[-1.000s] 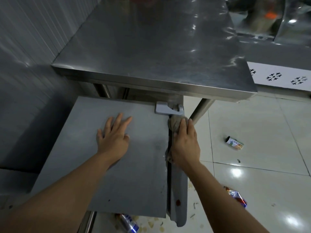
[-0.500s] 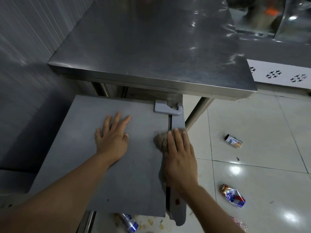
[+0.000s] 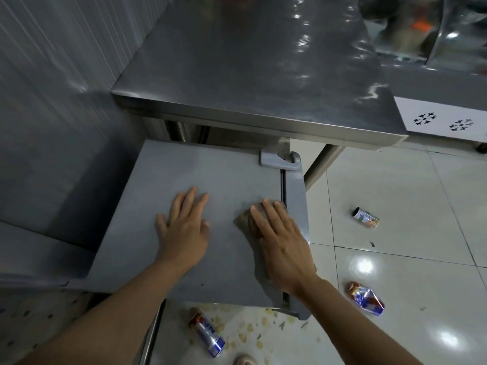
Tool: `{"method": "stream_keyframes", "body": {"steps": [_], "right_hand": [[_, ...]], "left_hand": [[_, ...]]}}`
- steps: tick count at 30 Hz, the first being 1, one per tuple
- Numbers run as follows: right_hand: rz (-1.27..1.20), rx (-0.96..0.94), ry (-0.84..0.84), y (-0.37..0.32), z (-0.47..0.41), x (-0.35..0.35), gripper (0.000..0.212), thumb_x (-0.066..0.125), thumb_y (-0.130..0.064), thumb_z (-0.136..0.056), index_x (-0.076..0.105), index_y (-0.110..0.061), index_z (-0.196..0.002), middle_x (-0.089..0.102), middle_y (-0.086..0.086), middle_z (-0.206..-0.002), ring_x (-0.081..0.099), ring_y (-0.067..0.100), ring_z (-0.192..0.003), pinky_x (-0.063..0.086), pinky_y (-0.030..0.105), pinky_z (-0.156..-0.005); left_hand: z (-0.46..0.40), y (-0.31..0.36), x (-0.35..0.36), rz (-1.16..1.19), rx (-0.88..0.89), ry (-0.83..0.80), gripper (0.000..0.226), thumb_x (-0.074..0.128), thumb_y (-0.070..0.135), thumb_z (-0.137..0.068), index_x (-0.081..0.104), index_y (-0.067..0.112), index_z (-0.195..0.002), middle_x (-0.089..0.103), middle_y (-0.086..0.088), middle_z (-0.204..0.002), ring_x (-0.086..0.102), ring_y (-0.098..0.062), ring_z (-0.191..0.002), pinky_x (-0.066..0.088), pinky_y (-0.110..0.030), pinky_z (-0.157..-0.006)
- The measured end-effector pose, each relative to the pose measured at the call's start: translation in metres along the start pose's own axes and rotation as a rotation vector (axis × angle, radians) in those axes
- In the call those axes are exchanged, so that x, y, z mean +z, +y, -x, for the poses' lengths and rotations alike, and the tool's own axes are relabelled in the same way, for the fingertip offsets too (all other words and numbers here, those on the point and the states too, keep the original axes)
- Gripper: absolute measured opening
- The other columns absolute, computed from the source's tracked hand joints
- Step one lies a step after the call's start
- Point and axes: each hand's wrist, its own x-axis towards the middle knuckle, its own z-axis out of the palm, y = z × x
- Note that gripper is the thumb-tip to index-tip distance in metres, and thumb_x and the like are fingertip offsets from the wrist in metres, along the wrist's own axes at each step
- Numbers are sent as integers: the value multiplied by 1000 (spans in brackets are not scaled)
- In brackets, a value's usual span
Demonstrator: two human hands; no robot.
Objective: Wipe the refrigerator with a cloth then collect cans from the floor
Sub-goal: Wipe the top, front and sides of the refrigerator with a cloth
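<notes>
The small grey refrigerator (image 3: 147, 233) stands under the steel table, seen from above. My left hand (image 3: 184, 227) lies flat on its top, fingers spread, holding nothing. My right hand (image 3: 282, 241) presses a brownish cloth (image 3: 243, 219) onto the top near the right edge, beside the door gap. A white and green can (image 3: 366, 218) lies on the tiles to the right. Nearer me on the right is a crushed red and blue can (image 3: 366, 299). A third red and blue can (image 3: 208, 333) lies below the fridge's front edge.
A stainless steel table (image 3: 250, 61) overhangs the fridge's back, with one leg (image 3: 321, 162) to the right. A grey hinge bracket (image 3: 280, 159) sits at the fridge's back right corner. Food scraps (image 3: 253, 327) litter the floor. A ribbed wall (image 3: 52, 61) is at left.
My right hand has slid the cloth from the door edge near the hinge leftward and toward me, onto the fridge top. My left hand has stayed flat in place.
</notes>
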Motion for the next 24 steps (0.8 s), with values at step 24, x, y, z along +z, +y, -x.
{"method": "stream_keyframes", "body": {"steps": [24], "right_hand": [[-77,66,185,-13,-151,6,52,41,-8,-92,39,-16,-142,27,8,-154,18,27,-144,16,38,-118]], "left_hand": [[-1,-6,8,54,40,18,60,40,24,-93,8,33,-144,-10,19,-155,-13,-7,-142,-1,-55,-111]]}}
